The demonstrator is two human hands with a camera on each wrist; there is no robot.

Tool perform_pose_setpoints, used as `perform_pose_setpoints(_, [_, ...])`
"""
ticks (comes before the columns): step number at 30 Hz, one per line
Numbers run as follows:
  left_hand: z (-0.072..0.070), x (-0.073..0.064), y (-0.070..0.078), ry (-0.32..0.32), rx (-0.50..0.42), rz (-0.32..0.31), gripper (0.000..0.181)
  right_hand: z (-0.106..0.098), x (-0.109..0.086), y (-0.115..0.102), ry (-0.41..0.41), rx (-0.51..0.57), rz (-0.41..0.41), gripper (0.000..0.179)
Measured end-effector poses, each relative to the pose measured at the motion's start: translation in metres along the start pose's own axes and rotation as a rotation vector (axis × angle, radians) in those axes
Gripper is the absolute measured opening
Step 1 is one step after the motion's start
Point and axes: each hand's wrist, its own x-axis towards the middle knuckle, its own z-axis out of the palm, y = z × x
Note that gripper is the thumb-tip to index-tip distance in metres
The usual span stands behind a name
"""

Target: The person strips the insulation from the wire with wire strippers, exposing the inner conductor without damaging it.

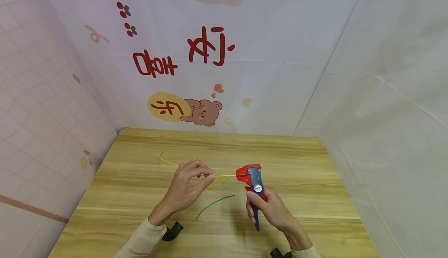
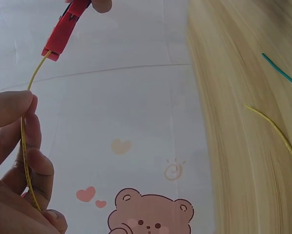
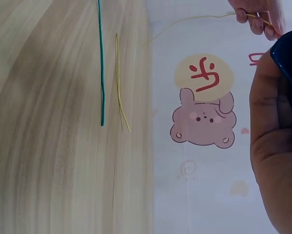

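Observation:
My left hand (image 1: 189, 184) pinches a yellow wire (image 1: 224, 176) between thumb and forefinger. In the left wrist view the same wire (image 2: 37, 70) runs along my fingers, and its end sits in the red jaws of a wire stripper. My right hand (image 1: 273, 207) grips the blue handles of that wire stripper (image 1: 256, 178), which stands upright above the table with its red head toward the left hand. The wire's other end trails off to the left past my left hand. In the right wrist view the palm (image 3: 275, 146) wraps the dark blue handle.
A green wire (image 1: 214, 205) lies on the wooden table (image 1: 297, 164) between the hands. Another yellow wire (image 1: 215, 184) rests just behind it. A white printed cloth (image 1: 266, 75) hangs behind the table, with more cloth at both sides.

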Motion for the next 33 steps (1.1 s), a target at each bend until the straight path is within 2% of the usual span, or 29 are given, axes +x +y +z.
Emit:
perform_pose_setpoints(7, [0.0007, 0.0017, 0.0011, 0.0, -0.003, -0.005, 0.016, 0.0044, 0.0007, 0.0015, 0.039, -0.04, -0.017, 0.034])
perform_pose_setpoints(14, [0.0008, 0.0021, 0.0008, 0.009, 0.009, -0.01, 0.015, 0.0054, 0.0012, 0.0009, 0.047, -0.057, 0.004, 0.036])
perform_pose_setpoints(20, [0.0012, 0.0021, 0.0006, 0.01, 0.013, -0.017, 0.015, 0.0059, -0.0004, 0.0005, 0.043, -0.016, 0.04, 0.034])
perform_pose_setpoints(33, [0.0037, 0.0041, 0.0012, 0.004, 0.004, -0.022, 0.014, 0.0063, -0.0003, 0.0016, 0.067, 0.005, 0.025, 0.032])
